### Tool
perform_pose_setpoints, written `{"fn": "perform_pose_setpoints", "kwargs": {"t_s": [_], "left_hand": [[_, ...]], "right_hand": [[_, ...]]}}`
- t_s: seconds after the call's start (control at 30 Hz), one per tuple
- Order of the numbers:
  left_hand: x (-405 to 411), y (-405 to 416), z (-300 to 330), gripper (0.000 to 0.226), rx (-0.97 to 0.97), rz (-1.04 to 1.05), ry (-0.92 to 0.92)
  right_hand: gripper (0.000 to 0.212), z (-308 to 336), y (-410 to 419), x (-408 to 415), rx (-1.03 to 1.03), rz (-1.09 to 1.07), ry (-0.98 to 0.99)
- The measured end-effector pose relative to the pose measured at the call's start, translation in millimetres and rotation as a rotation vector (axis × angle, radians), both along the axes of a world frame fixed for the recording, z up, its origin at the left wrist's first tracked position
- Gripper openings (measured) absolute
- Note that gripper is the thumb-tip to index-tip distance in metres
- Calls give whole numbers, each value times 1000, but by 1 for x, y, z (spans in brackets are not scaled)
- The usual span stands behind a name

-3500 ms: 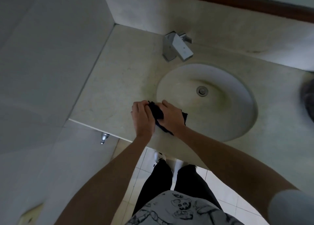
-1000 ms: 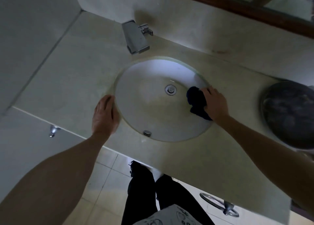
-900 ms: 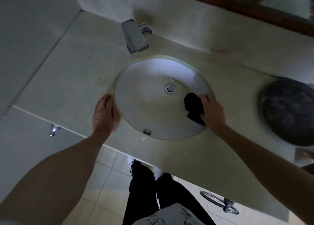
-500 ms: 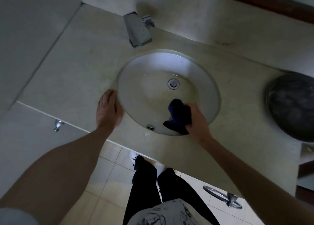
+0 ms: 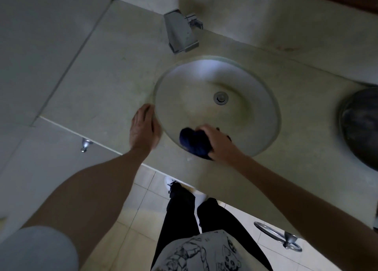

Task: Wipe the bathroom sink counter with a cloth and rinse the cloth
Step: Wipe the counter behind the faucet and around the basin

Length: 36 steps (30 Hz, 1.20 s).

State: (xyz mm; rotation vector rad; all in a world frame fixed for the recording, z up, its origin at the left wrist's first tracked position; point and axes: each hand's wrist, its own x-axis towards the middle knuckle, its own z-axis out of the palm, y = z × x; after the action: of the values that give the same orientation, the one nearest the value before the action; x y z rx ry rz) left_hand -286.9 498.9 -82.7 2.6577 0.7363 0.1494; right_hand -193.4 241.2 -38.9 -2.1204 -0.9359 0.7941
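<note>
Right hand (image 5: 219, 142) grips cloth (image 5: 194, 142); left hand (image 5: 143, 130) flat on counter (image 5: 106, 82)

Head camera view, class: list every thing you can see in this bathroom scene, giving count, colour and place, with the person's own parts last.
counter: one, pale beige, runs across the frame.
sink basin: one, pale, round, set into the counter.
drain: one, silver, at the basin's middle.
faucet: one, chrome, behind the basin.
cloth: one, dark blue, bunched at the basin's near rim.
round dark object: one, at the right edge.
ring fitting: one, chrome, below the counter, right.
left hand: flat on the counter beside the basin.
right hand: grips the cloth.
</note>
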Motion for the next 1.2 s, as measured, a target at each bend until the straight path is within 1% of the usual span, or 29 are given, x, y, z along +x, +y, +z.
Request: {"fn": "perform_pose_setpoints", "kwargs": {"t_s": [0.1,0.2,0.23,0.27,0.33,0.4,0.5,0.63,0.73,0.83,0.93,1.07,1.2], "left_hand": [[-1,2,-3,47,4,0,-13],[0,1,-3,46,2,-7,-20],[-1,1,-2,45,0,-6,-21],[-1,1,-2,44,-4,-2,-21],[0,2,-2,44,-10,-3,-23],[0,2,-2,45,-13,-4,-29],[1,3,-1,45,-10,-8,-24],[1,2,0,43,-2,-17,-33],[1,2,-1,45,-7,-1,-25],[0,4,-3,46,-15,-1,-16],[0,6,-5,46,-22,-3,-16],[0,6,-6,45,-27,6,-18],[0,6,-6,45,-27,8,-4]], "right_hand": [[48,-3,8,39,38,70,-204],[42,-12,11,66,-38,320,-459],[41,-15,14,68,-69,407,-514],[41,-19,19,66,-87,490,-551],[48,-31,31,54,-127,625,-544],[54,-42,49,46,-125,650,-498],[55,-49,85,47,-75,490,-424],[44,-47,141,57,-5,163,-314],[42,-46,167,73,18,-68,-323],[44,-45,178,102,-38,-250,-339],[38,-46,176,141,-108,-340,-391],[34,-48,148,178,-208,-467,-456],[23,-47,91,196,-210,-568,-423]]}}
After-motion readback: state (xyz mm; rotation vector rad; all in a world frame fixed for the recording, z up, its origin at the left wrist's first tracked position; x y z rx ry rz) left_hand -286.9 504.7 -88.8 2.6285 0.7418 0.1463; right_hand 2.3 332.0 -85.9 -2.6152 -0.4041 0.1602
